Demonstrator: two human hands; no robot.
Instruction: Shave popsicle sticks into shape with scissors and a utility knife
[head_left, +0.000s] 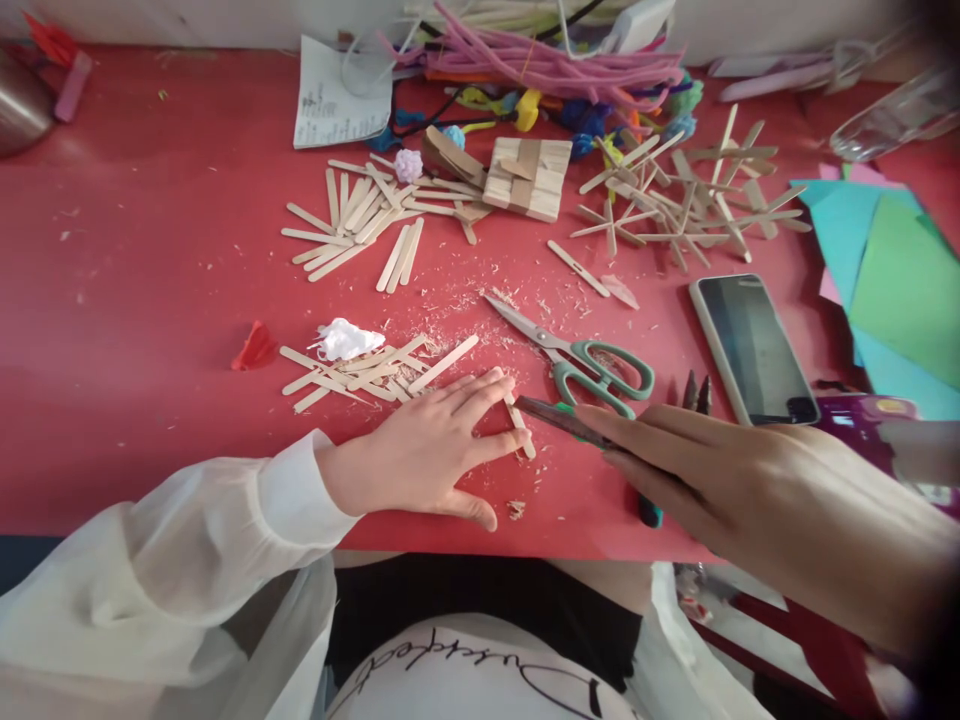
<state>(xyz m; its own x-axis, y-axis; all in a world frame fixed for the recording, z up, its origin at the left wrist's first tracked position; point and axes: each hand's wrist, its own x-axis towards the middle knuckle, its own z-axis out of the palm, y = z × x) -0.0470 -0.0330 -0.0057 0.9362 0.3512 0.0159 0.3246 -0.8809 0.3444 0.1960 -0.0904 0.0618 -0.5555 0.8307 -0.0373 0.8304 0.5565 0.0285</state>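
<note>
A: Our left hand lies flat, fingers spread, pinning a stick to the table, apparently to steady it for trimming.

B: Our right hand is closed around a knife, blade tip just beside that stick. The handle is mostly hidden; only a teal end shows.

A: Scissors lie open behind. Whether the blade touches the stick, we cannot tell.
</note>
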